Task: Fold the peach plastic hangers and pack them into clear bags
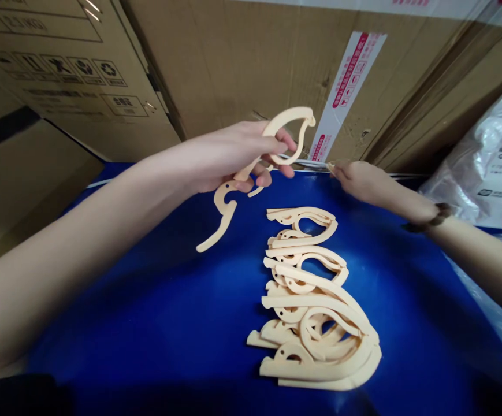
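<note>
My left hand (pixel 251 153) is closed around a beige plastic folding hanger (pixel 292 112). The hanger's looped end sticks up past my fingers, and a hooked, curved arm (pixel 222 222) hangs below the hand over the blue surface. Farther right, my right hand (pixel 359 179) pinches at the end of a thin white cord (pixel 309 164) by the foot of a cardboard box; its fingertips are partly blurred. Nearer to me than both hands, several similar folded beige hangers (pixel 320 300) lie overlapping in a row on the blue surface (pixel 181 323).
A large cardboard box (pixel 233 69) with printed tape (pixel 350 81) stands right behind the hands. Another printed box (pixel 73 81) rises at the left. Clear plastic-wrapped packages (pixel 493 156) lie at the right edge. A dark band (pixel 430 216) circles my right wrist.
</note>
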The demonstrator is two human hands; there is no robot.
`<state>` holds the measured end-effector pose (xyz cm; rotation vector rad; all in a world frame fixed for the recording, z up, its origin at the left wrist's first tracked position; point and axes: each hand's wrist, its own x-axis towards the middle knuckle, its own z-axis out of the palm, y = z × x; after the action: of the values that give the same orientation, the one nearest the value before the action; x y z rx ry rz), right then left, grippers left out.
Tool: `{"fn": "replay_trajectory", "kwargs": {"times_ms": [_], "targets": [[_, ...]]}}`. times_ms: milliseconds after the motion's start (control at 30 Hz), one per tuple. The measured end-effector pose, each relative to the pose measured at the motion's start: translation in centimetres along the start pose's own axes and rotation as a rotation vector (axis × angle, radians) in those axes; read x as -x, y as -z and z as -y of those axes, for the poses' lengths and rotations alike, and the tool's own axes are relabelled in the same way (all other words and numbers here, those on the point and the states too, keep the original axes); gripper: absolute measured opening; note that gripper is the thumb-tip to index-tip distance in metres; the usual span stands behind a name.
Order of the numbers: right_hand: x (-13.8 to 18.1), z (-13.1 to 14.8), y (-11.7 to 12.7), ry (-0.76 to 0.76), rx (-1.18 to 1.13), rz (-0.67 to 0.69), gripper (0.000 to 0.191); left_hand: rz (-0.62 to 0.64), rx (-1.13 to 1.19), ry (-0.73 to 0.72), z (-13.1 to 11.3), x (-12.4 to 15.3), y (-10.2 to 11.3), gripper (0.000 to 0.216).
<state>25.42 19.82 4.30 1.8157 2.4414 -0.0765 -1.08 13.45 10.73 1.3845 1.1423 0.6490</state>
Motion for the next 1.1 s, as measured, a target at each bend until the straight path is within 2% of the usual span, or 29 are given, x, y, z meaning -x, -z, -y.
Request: {"fn": "replay_trajectory", "kwargs": {"times_ms": [67, 167, 267, 333, 400, 433, 500, 533, 600, 667, 767, 867, 933, 1000, 1067, 1100], "targets": [[0.0, -0.1, -1.1, -0.025, 0.088, -0.053, 0.039, -0.01, 0.067, -0.008, -0.5, 0.3, 0.1, 0.019], [0.2, 0.3, -1.6, -0.034, 0.15, -0.081, 0.042, -0.054, 0.169, -0.004, -1.1, 0.4, 0.1, 0.044], [0.7, 1.2, -0.7, -0.021, 0.23, -0.164, 0.049, -0.095, 0.228, -0.029, -1.6, 0.3, -0.1, 0.054], [1.2, 2.2, 0.5, 0.071, 0.204, -0.28, 0.05, -0.102, 0.247, -0.088, -1.9, 0.1, -0.5, 0.054], [1.9, 3.7, 2.1, 0.204, -0.048, -0.401, 0.051, -0.122, 0.219, -0.169, -2.2, -0.3, -1.3, 0.048], [2.3, 4.5, 2.9, 0.256, -0.283, -0.43, 0.051, -0.138, 0.182, -0.201, -2.4, -0.5, -1.8, 0.042], [3.1, 6.1, 4.5, 0.315, -0.861, -0.434, 0.057, -0.174, 0.103, -0.238, -2.7, -0.6, -2.9, 0.024], [3.4, 6.7, 5.1, 0.34, -1.043, -0.379, 0.051, -0.172, 0.075, -0.244, -2.9, -0.6, -3.5, 0.02], [3.8, 7.2, 6.0, 0.346, -1.227, -0.36, 0.031, -0.178, 0.04, -0.267, -3.1, -0.1, -4.3, 0.024], [3.8, 6.7, 6.4, 0.316, -1.264, -0.399, 0.02, -0.206, 0.006, -0.334, -3.3, 0.7, -4.5, 0.031], [3.7, 4.7, 6.6, 0.255, -1.137, -0.635, 0.016, -0.32, -0.002, -0.436, -3.6, 1.6, -4.0, 0.027], [4.1, 3.1, 7.0, 0.266, -0.705, -0.819, 0.041, -0.353, 0.068, -0.402, -3.7, 1.7, -3.4, 0.018], [4.9, 2.9, 7.4, 0.244, -0.318, -0.789, 0.048, -0.299, 0.084, -0.357, -3.6, 1.3, -3.3, 0.017], [5.6, 3.2, 7.5, 0.181, -0.019, -0.697, 0.054, -0.201, 0.036, -0.342, -3.1, 0.7, -3.5, 0.024], [6.0, 3.6, 7.2, 0.132, 0.14, -0.597, 0.054, -0.127, -0.086, -0.346, -2.4, 0.0, -3.8, 0.034], [6.0, 3.7, 6.9, 0.119, 0.189, -0.561, 0.051, -0.13, -0.191, -0.36, -1.9, -0.3, -4.0, 0.038]]}}
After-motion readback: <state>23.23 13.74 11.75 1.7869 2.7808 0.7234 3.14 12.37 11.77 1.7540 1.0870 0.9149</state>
